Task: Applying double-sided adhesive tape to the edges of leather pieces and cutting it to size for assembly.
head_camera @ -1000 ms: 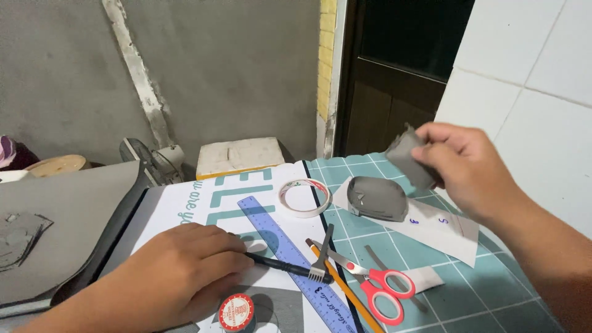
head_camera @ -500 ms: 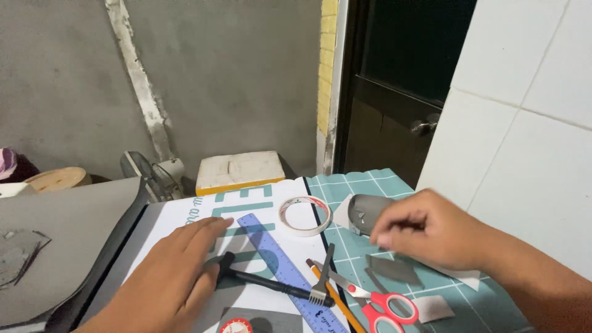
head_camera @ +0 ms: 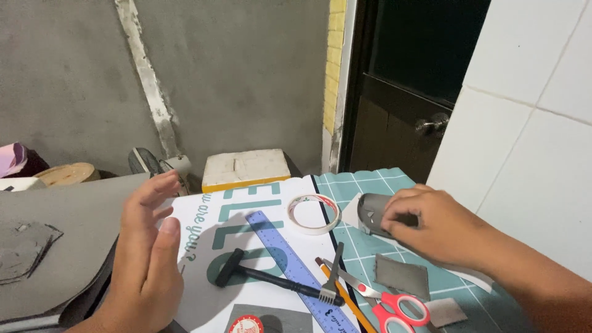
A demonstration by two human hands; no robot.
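Left hand (head_camera: 148,259) hovers open, fingers spread, above the counter (head_camera: 203,296), beside a small hammer (head_camera: 271,280) lying just left of the ruler (head_camera: 293,268). Farther right, right hand (head_camera: 425,225) grips the grey moulded piece (head_camera: 370,213) on the green mat (head_camera: 370,259), near the tape roll (head_camera: 314,214).

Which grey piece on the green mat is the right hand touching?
The rounded, domed grey piece under the right hand; the flat grey square lies untouched nearer the scissors.

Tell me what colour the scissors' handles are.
Red, with pale inner rims, on the scissors; the head view shows them best.
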